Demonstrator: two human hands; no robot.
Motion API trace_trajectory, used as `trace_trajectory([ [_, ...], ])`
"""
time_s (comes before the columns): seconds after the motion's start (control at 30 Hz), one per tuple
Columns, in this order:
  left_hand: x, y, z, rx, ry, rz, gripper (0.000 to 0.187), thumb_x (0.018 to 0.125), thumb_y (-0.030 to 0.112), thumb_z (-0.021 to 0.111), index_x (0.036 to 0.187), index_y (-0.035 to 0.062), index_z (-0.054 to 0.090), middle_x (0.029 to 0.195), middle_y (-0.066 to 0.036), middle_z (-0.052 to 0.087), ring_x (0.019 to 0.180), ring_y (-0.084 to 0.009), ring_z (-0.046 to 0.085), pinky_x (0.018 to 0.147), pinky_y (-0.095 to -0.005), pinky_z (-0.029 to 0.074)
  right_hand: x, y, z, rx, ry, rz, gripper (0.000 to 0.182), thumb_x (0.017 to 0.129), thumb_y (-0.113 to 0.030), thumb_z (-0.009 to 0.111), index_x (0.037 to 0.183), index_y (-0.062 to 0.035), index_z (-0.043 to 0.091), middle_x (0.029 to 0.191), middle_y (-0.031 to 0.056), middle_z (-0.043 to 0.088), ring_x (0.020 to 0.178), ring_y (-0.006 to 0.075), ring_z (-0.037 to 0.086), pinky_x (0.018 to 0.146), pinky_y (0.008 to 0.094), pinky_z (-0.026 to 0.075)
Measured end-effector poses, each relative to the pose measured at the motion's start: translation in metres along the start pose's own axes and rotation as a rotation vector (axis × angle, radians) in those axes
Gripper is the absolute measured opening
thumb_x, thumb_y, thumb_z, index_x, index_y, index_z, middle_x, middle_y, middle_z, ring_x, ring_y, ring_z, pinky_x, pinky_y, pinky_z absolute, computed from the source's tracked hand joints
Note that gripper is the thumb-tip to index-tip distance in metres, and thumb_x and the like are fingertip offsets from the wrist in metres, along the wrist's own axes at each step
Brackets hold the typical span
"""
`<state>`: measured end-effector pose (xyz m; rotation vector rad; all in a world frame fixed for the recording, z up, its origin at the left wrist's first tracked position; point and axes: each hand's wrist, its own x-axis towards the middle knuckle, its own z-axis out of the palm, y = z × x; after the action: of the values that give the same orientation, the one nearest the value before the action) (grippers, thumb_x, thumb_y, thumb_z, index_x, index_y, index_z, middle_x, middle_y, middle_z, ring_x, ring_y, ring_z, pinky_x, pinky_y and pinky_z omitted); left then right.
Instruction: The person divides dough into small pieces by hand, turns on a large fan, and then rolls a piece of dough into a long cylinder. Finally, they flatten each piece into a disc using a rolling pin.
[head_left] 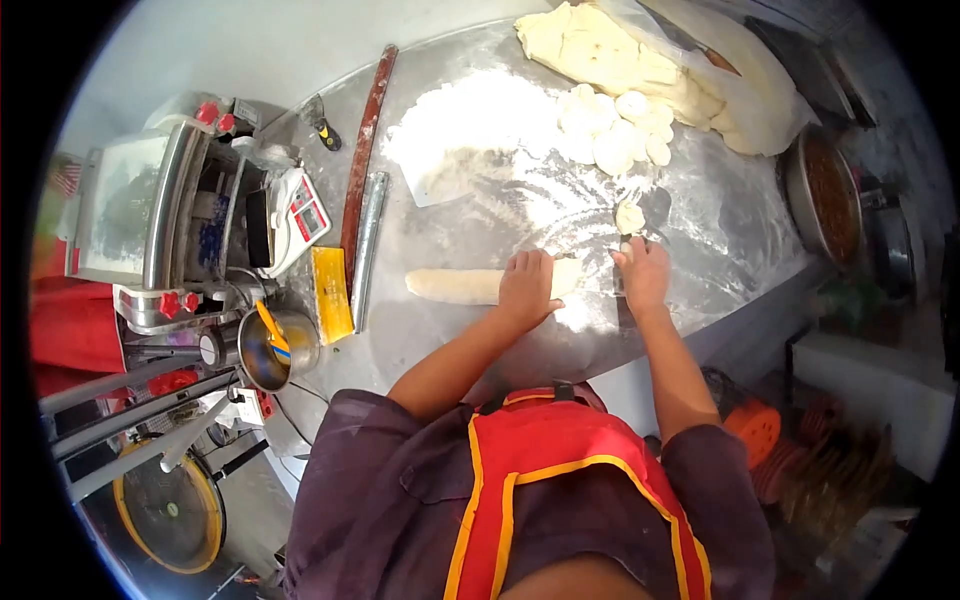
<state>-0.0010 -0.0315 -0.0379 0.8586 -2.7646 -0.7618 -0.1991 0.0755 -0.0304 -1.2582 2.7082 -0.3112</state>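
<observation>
A long roll of pale dough (450, 285) lies across the floured metal table. My left hand (527, 287) is closed over the roll near its right end, and a short end of dough shows past the fingers. My right hand (645, 272) is just to the right, its fingers pinched together on a small piece of dough (627, 249), mostly hidden by them. Just beyond those fingertips sits another small lump of dough (630, 218). Farther back is a cluster of dough balls (612, 130), beside a large mass of dough (610, 50) partly under plastic.
White flour (470, 115) covers the table's middle. To the left lie a reddish rolling stick (368, 140), a metal rod (370, 250), a yellow scraper (332, 292) and a white scale (298, 222). A metal pot (268, 350) stands front left; a big bowl (797, 190) is at right.
</observation>
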Motion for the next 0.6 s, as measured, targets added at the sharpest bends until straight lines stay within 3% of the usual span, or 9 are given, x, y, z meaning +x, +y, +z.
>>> trace_trajectory([
  [0.03,-0.002,-0.004,0.007,0.019,0.044,0.034,0.065,0.059,0.035,0.082,0.108,0.0029,0.052,0.106,-0.015,0.051,0.103,-0.0342,0.050,0.090,-0.0449,0.039,0.001,-0.001,-0.002,-0.063,0.038,-0.048,0.046,0.079,-0.020,0.072,0.119,-0.0066,0.053,0.115,0.0195,0.055,0.101,0.0354,0.053,0.091,0.0441,0.042],
  [0.13,-0.008,-0.005,0.007,-0.016,0.112,0.061,0.056,0.066,0.031,0.078,0.109,0.0051,0.054,0.105,-0.013,0.054,0.101,-0.0341,0.051,0.089,-0.0444,0.040,-0.016,-0.025,-0.018,0.157,0.219,-0.293,0.047,0.077,-0.019,0.073,0.119,-0.0061,0.054,0.117,0.0202,0.054,0.106,0.0367,0.051,0.095,0.0462,0.039],
  [0.17,-0.008,-0.004,0.006,-0.042,0.124,0.061,0.053,0.067,0.030,0.076,0.110,0.0061,0.055,0.105,-0.013,0.055,0.100,-0.0342,0.052,0.089,-0.0441,0.040,-0.024,-0.031,-0.009,0.340,0.088,-0.276,0.051,0.077,-0.016,0.074,0.123,-0.0051,0.053,0.120,0.0165,0.054,0.106,0.0288,0.054,0.092,0.0410,0.043],
  [0.27,-0.011,-0.007,0.007,-0.178,0.120,0.089,0.052,0.070,0.030,0.074,0.115,0.0099,0.055,0.105,-0.013,0.059,0.099,-0.0343,0.054,0.088,-0.0439,0.041,-0.036,-0.054,0.002,1.213,-0.449,0.166,0.052,0.078,-0.012,0.076,0.124,-0.0047,0.054,0.113,0.0107,0.059,0.100,0.0168,0.058,0.086,0.0322,0.047],
  [0.37,-0.011,-0.017,0.001,-0.278,0.054,0.165,0.052,0.071,0.032,0.073,0.116,0.0114,0.056,0.107,-0.014,0.060,0.100,-0.0345,0.055,0.088,-0.0447,0.041,-0.028,-0.058,-0.006,1.360,-0.723,0.288,0.047,0.078,-0.012,0.076,0.121,-0.0040,0.058,0.101,0.0061,0.063,0.088,0.0107,0.060,0.078,0.0260,0.048],
  [0.6,-0.006,0.001,0.003,-0.229,0.082,0.039,0.044,0.072,0.032,0.070,0.107,0.0085,0.057,0.099,-0.014,0.062,0.095,-0.0352,0.058,0.084,-0.0447,0.043,-0.039,-0.070,0.000,1.015,-0.454,0.167,0.038,0.074,-0.012,0.074,0.109,-0.0034,0.064,0.086,0.0047,0.067,0.076,0.0133,0.063,0.068,0.0288,0.051],
])
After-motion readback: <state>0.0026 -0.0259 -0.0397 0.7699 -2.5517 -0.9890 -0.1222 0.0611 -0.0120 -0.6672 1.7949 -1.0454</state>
